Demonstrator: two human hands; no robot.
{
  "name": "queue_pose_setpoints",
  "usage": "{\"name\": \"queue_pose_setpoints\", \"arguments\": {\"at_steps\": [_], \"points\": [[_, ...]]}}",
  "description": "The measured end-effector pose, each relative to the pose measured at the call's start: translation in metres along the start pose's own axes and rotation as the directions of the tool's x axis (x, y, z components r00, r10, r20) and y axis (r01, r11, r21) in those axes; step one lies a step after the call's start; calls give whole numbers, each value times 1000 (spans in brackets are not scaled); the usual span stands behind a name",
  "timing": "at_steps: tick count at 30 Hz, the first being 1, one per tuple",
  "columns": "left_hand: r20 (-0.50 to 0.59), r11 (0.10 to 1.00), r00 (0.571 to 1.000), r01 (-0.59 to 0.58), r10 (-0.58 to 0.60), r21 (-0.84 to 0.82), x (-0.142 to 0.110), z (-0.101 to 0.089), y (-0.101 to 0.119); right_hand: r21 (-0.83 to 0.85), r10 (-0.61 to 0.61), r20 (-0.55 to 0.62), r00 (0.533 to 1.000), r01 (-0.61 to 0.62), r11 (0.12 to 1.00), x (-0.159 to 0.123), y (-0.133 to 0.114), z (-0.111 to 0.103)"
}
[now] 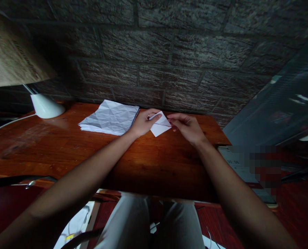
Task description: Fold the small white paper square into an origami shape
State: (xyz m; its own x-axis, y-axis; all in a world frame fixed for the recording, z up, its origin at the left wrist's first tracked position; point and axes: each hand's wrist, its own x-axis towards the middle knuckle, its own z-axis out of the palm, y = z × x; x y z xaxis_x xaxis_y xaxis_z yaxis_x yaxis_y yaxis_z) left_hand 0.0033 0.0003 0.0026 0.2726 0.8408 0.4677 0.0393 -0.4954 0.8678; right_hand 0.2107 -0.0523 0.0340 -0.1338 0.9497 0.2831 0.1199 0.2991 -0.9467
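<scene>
A small folded piece of white paper [159, 128] is held just above the wooden table, one corner pointing toward me. My left hand [145, 121], with a ring on one finger, grips its left side, thumb on top. At its right corner, my right hand [184, 125] has its thumb and fingers pinched together on the paper's edge. A dark slanting line, perhaps a fold edge, crosses the paper. Left of my left hand lies a stack of creased white paper sheets [109, 117].
The wooden table [143, 166] runs along a dark brick wall [154, 52]. A lamp with a white base [46, 106] and brown shade [14, 52] stands at the left. By the table's right end is a device with a lit screen [234, 162], partly blurred out.
</scene>
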Motion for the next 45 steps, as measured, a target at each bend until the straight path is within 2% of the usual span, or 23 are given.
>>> {"name": "queue_pose_setpoints", "arguments": {"at_steps": [3,6,16,23,31,41,45], "points": [[17,997,999,40,-39,-61,0,-2,0,-38,-91,90,992,94,995,0,0,-5],[40,996,998,48,-45,-82,-1,-2,1,-38,-103,139,985,109,993,1,2,-6],[176,996,984,53,-41,-67,-2,-4,4,-117,-105,109,988,118,986,2,6,-3],[207,996,978,53,-37,-71,-2,-4,5,-174,-126,54,991,134,976,0,3,0],[195,996,980,58,-44,-66,-3,-3,10,-127,-75,17,997,77,989,0,4,2],[95,999,995,44,-42,-11,-3,-1,17,-154,-78,-19,997,74,985,1,5,5],[121,998,992,41,-34,-55,-4,-2,18,-144,-88,-33,996,83,986,0,4,5]]}}
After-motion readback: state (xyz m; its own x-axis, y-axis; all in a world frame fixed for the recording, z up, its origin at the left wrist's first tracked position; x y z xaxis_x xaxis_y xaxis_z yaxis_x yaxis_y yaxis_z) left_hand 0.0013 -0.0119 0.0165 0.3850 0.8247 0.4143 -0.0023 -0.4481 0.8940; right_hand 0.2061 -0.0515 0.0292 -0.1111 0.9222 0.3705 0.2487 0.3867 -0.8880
